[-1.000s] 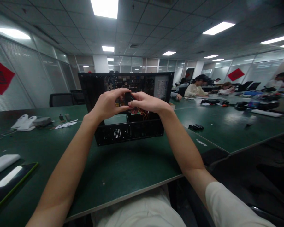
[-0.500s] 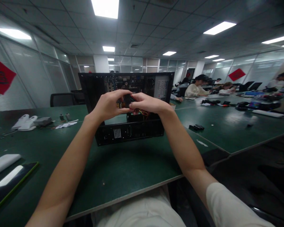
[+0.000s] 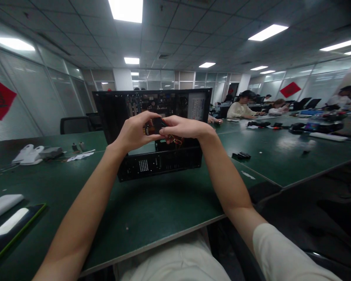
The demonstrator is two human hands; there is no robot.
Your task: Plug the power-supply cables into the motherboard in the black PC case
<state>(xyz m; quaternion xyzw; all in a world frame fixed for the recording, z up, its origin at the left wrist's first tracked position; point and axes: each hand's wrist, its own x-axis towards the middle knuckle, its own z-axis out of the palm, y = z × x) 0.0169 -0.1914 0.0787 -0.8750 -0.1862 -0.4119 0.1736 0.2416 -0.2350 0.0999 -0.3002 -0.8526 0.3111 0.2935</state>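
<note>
A black computer case (image 3: 159, 162) stands open on the green table in front of me, its motherboard (image 3: 155, 102) showing at the back of the inside. Both of my hands reach over its front opening. My left hand (image 3: 137, 130) curves its thumb and fingers around a small dark block-like part (image 3: 157, 124), whose kind I cannot make out. From the other side, my right hand (image 3: 178, 128) has its fingers closed at the same part. Red and yellow wires (image 3: 177, 141) hang just below my right hand. My fingers partly hide the part.
White plastic pieces (image 3: 28, 154) and a grey box (image 3: 51, 152) lie to the left. A green-edged dark tablet-like slab (image 3: 16, 228) is at the near left. Black pieces (image 3: 241, 155) lie to the right. A co-worker (image 3: 243, 107) sits at the far right.
The view has shifted slightly, moving the whole scene a little to the left. My hands keep almost the same grip, with only small finger movement at the dark part.
</note>
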